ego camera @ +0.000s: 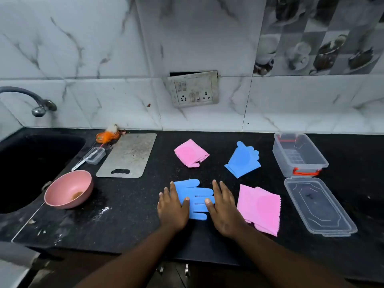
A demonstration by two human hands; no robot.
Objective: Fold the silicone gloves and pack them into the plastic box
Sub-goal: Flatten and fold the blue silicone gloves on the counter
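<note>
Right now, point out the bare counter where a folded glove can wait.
Free: the counter between the bowl and the left hand; also the strip between board and far pink glove. Crowded: near the right hand, where the near pink glove, lid and box sit close.

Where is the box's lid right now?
In the head view, the lid lies flat on the counter's right side, just in front of the open plastic box and right of the folded pink glove.
</note>
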